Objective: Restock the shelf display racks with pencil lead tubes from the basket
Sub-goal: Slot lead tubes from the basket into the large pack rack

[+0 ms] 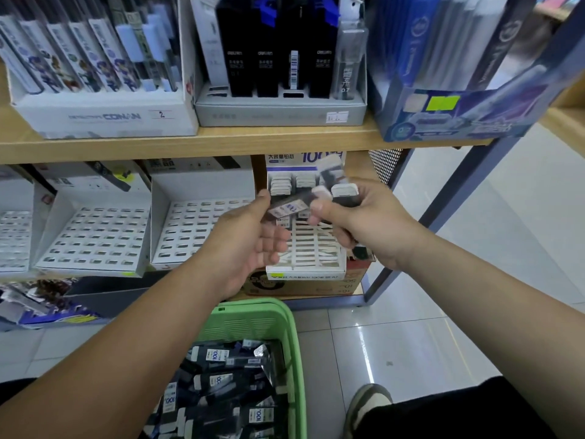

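While you face the white slotted cardboard display rack [311,248], readable print first: its header card [304,158] shows "100" in blue beside Chinese characters, and its front lip repeats "100".

Above the rack, on the wooden shelf board [221,144]:
- white carton [104,117] reads "CONAN", with a tag marked "2"
- grey tray [278,114] holds black rectangular tubes [267,68] branded "deli"
- clear tube [348,71] at the tray's right end is marked "0.7"

Task items are dark flat plastic pencil lead tubes with white caps and small white labels.
- A loose pile of tubes [228,384] lies in the green plastic basket [292,343] on the floor below the rack. "100" is legible on several labels.
- A few seated tubes [278,185] stand in the rack's top rows, white caps showing.

Hands, both in front of the rack's upper half:
- Your right hand [364,223] is clenched around a bundle of tubes [345,190]. Caps stick out above the fist and dark ends below it.
- One single tube [289,205] lies across between your hands, motion-blurred. Your right fingertips [316,205] pinch its right end.
- Your left hand [250,245] is spread, fingers relaxed and loosely bent. Only the thumb tip touches the single tube's left end.

Left of the rack sit two more white slotted racks [95,236].
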The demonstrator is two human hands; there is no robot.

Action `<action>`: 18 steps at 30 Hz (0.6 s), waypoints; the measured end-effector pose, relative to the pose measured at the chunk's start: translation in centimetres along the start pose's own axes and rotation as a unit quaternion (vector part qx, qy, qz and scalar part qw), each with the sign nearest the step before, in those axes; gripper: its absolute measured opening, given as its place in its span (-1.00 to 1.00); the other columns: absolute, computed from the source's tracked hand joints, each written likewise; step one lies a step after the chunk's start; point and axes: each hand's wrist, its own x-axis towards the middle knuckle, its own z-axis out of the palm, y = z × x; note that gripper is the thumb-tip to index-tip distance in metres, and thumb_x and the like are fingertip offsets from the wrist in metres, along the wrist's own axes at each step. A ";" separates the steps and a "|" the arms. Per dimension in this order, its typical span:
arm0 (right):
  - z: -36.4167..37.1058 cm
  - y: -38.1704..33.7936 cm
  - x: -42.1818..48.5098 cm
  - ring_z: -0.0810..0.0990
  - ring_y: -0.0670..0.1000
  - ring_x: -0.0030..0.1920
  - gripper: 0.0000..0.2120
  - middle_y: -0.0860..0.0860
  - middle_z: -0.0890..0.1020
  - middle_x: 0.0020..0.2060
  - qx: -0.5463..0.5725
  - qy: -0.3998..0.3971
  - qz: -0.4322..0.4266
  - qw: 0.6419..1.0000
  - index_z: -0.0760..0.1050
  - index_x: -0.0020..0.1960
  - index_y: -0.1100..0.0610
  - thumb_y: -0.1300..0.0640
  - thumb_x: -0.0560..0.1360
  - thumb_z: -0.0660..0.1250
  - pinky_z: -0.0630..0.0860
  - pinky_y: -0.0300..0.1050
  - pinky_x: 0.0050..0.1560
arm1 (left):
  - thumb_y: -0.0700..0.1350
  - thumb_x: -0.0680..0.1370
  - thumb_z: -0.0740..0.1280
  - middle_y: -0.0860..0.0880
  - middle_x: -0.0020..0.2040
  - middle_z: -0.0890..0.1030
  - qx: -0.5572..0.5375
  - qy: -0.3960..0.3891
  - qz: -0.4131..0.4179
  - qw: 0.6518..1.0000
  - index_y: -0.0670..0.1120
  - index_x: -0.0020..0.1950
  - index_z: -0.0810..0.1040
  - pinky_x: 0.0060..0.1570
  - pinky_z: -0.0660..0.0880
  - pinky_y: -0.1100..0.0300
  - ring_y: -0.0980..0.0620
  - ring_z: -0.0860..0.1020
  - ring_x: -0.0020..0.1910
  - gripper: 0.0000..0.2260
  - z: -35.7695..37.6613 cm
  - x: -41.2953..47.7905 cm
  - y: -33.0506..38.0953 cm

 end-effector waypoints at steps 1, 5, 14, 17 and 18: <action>-0.3 -0.1 0.1 0.35 -0.05 -0.54 -0.98 -0.04 0.63 -0.44 -0.001 0.031 -0.011 0.999 0.61 -0.02 0.14 0.20 0.58 0.44 0.29 -0.20 -0.49 | 0.14 0.69 0.27 -0.17 -0.21 0.69 0.042 0.015 0.007 0.999 -0.09 0.12 0.63 -0.42 0.46 0.15 -0.01 0.57 -0.39 -0.68 0.1 0.0 -0.2; -1.3 0.2 1.5 0.48 -0.19 -0.50 -0.93 -0.18 0.63 -0.43 -0.047 0.134 -0.067 0.988 0.63 0.06 0.11 0.21 0.58 0.44 0.36 -0.30 -0.49 | -0.06 0.61 0.43 -0.13 -0.16 0.68 0.248 0.128 0.148 0.949 -0.06 0.12 0.58 -0.39 0.46 0.26 0.01 0.60 -0.32 -0.86 -0.6 1.1 -1.9; -0.8 2.6 4.8 0.64 0.03 -0.08 -0.81 -0.13 0.64 -0.14 -0.262 0.178 -0.149 0.937 0.63 0.07 -0.01 0.07 0.46 0.52 0.62 0.05 -0.01 | -0.19 0.51 0.51 -0.02 -0.03 0.70 0.274 0.095 0.142 0.946 0.02 0.16 0.66 0.06 0.67 -0.12 -0.06 0.70 -0.04 -0.75 -1.9 3.1 -3.9; -0.6 2.9 5.1 0.63 0.07 -0.10 -0.83 -0.03 0.68 -0.13 -0.283 0.166 -0.140 0.934 0.63 0.07 0.02 0.12 0.49 0.50 0.62 0.04 -0.05 | -0.22 0.52 0.49 0.00 -0.07 0.70 0.269 0.093 0.155 0.946 0.10 0.05 0.64 0.05 0.67 -0.07 -0.04 0.70 -0.08 -0.77 -1.9 3.3 -3.9; -0.6 3.0 5.1 0.63 0.08 -0.09 -0.84 -0.02 0.69 -0.13 -0.289 0.162 -0.135 0.934 0.63 0.07 0.02 0.12 0.50 0.50 0.62 0.05 -0.05 | -0.23 0.53 0.49 0.02 -0.09 0.69 0.272 0.092 0.160 0.944 0.12 0.02 0.62 0.05 0.67 -0.04 -0.02 0.69 -0.10 -0.76 -1.9 3.3 -3.9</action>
